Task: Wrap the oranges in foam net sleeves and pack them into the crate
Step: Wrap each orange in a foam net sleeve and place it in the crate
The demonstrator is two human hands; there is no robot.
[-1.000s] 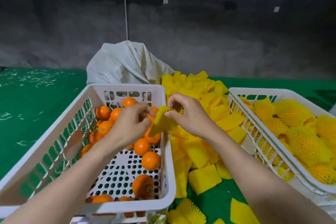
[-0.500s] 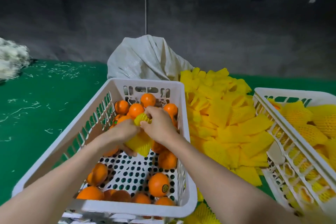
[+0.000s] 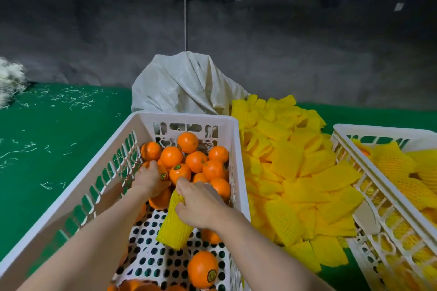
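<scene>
– Two hands, head view: left hand point(image 3: 151, 179) curls over an orange point(image 3: 163, 171) in the white crate point(image 3: 184, 117); right hand point(image 3: 201, 205) pinches the foam net sleeve point(image 3: 173, 227).
– Sleeve's long axis?
– Tilted up and away, upper end just right of that orange.

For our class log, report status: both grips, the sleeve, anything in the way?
Left grip curled over an orange in the white crate. Right grip holds the foam sleeve. Nothing blocking.
</scene>
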